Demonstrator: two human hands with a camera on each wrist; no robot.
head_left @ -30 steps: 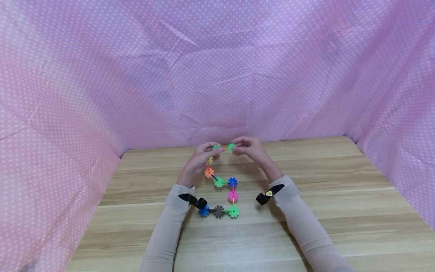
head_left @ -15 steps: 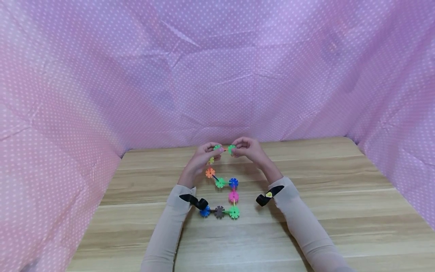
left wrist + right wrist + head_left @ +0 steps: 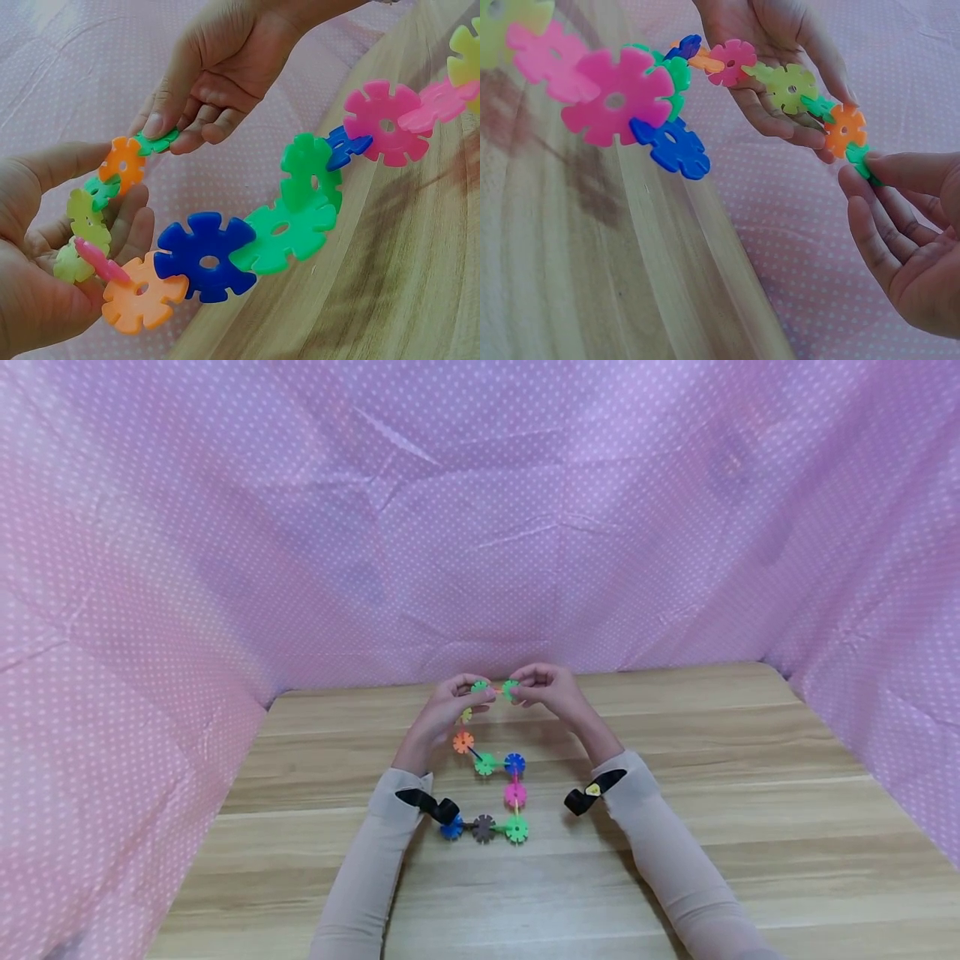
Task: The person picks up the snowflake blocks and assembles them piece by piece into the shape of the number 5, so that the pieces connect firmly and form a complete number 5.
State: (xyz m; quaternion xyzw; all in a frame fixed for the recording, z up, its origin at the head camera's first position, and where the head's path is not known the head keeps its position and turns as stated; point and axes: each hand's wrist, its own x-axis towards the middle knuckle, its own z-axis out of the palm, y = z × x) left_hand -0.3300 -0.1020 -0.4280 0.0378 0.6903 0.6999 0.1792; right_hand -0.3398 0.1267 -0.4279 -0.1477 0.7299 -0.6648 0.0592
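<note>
A long zigzag chain of slotted plastic flower discs hangs over the table, coming off my raised hands. My left hand (image 3: 448,703) pinches an orange disc (image 3: 127,153) near the chain's far end, its thumb tip on that disc's edge. Beyond it, a small green disc (image 3: 859,160) is pinched between thumb and fingers of my right hand (image 3: 553,690). Across my left palm run yellow-green discs (image 3: 87,204) and a pink disc (image 3: 103,260). Lower in the head view come a blue disc (image 3: 514,758), a pink disc (image 3: 515,788) and a dark brown disc (image 3: 483,837).
The wooden table (image 3: 675,827) lies under the chain. A pink polka-dot cloth (image 3: 555,502) rises behind it and at both sides. Black straps with cameras sit on both wrists, and the left wrist camera (image 3: 442,810) overlaps the blue disc (image 3: 452,832) at the chain's near end.
Both hands keep their grip at nearly the same spot. The chain has shifted only slightly toward me.
</note>
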